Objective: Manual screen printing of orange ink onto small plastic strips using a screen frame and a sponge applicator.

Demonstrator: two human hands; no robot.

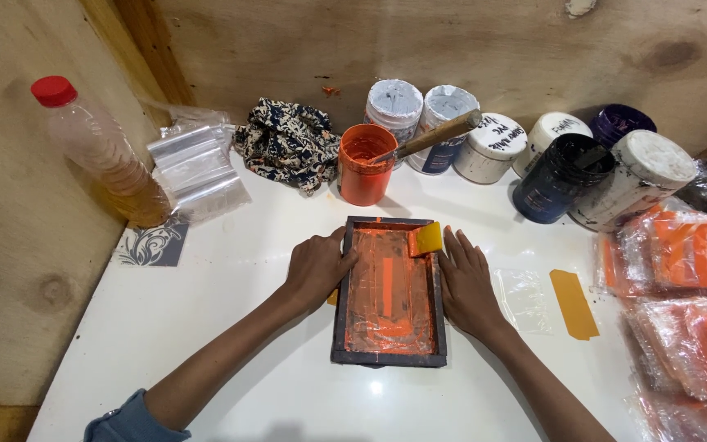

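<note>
Small screen-printing frame (389,290) lying flat on the white table (231,270), its mesh coated in orange ink, with a brighter orange stripe down the middle. The left hand (317,266) rests on the frame's left edge, fingers curled loosely over the rim, thumb on the frame's inner edge. The right hand (466,282) lies flat along the right edge, fingers straight and close together, holding nothing. A yellow scraper (427,238) sits inside the frame at its far right corner, just beyond the right fingertips and apart from them.

Step in hand, as judged: the frame is being pressed and steadied from both sides, with no stroke of the scraper under way. What lies under the frame is hidden. The next move appears to call for even pressure on both rims so the frame does not slide on the smooth table, and a clean, level handling so the wet ink does not smear.

Beyond the frame: an open orange ink pot (365,164) with a wooden stick (435,135) leaning in it.
</note>
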